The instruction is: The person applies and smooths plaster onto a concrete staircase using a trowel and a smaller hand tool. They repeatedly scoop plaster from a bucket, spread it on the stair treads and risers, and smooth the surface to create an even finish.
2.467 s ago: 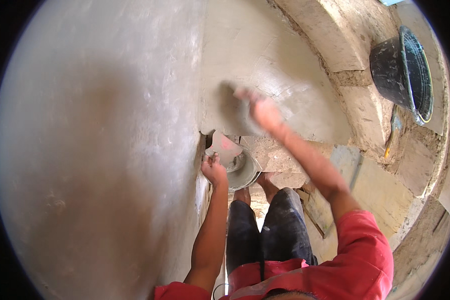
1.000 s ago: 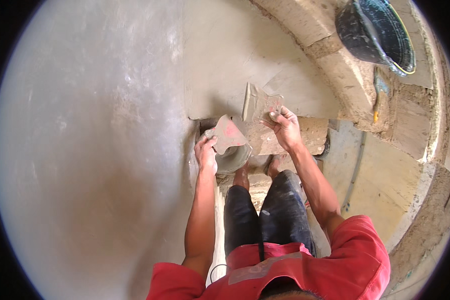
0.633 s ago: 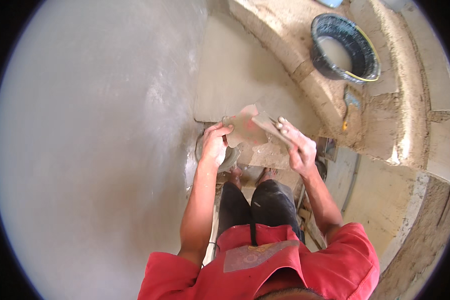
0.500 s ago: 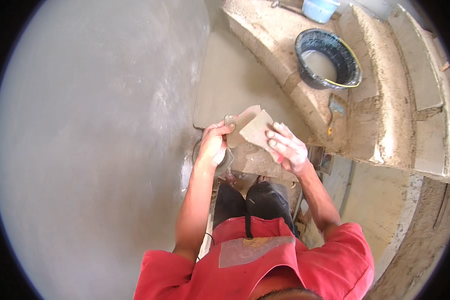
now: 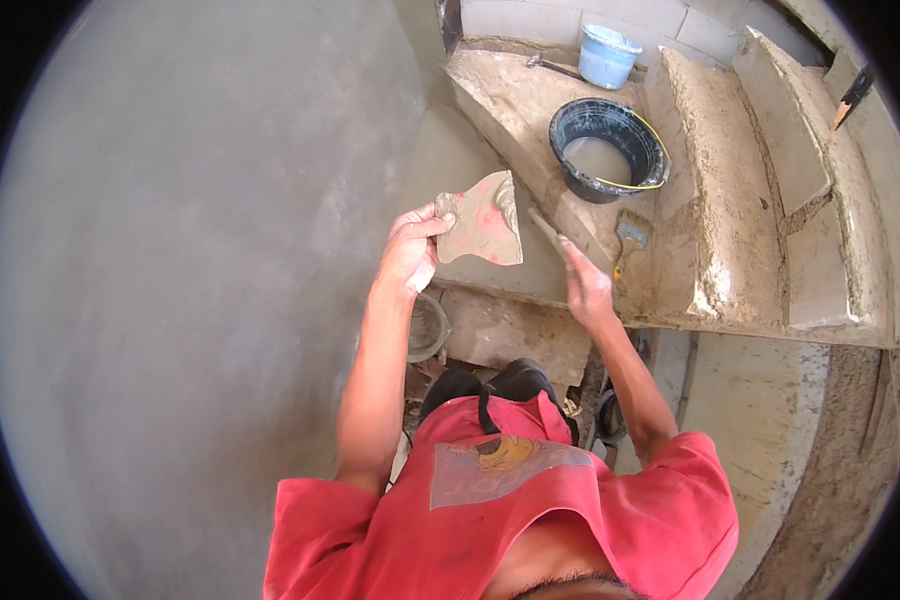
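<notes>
My left hand (image 5: pixel 410 250) grips a flat, curved-edged scraper (image 5: pixel 480 220) by its left side; its face is smeared with grey mortar and marked with pink, and a thicker lump lies along the right edge. A little to the right, my right hand (image 5: pixel 587 282) holds another thin, flat scraper (image 5: pixel 544 227) almost edge-on, apart from the first. Below my left hand, partly hidden, is a grey-coated container (image 5: pixel 425 330). A smooth grey plastered surface (image 5: pixel 200 250) fills the left side.
Rough steps (image 5: pixel 727 200) climb at the right. A black bucket (image 5: pixel 600 160) with cloudy liquid, a light-blue pail (image 5: pixel 607 55), a hammer (image 5: pixel 555 65) and a paintbrush (image 5: pixel 631 238) rest on the landing. A block wall (image 5: pixel 530 20) stands behind. My legs (image 5: pixel 510 385) are below my hands.
My hands have risen from beside the container and drawn apart after the two scrapers met. The view has tilted up, showing more of the steps and back wall.
</notes>
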